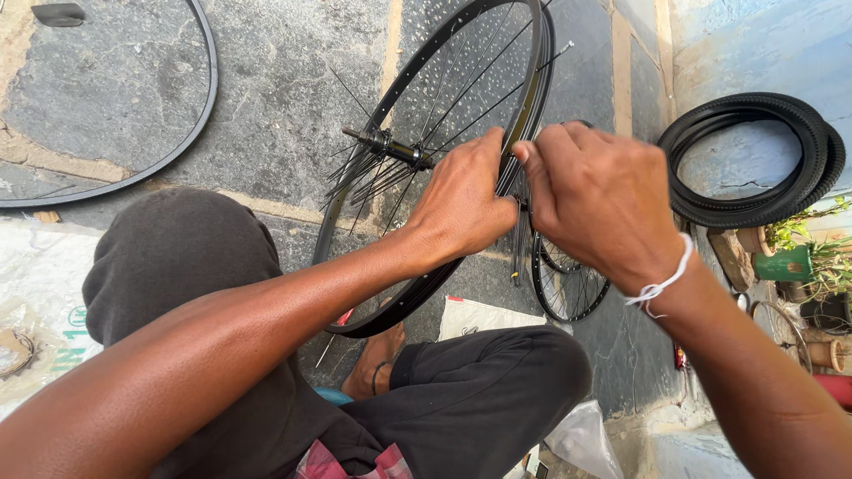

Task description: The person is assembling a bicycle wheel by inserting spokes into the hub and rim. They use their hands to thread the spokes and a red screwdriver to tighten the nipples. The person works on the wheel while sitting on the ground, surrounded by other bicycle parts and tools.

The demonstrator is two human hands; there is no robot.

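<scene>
Black bicycle rim (426, 266) is held upright on the stone floor (266, 106) between the knees, its hub (390, 146) trailing loose spokes (373, 177). Left hand (461, 200) and right hand (603, 208) are closed on the rim's edge; tyres (754, 160) are stacked to the right
</scene>
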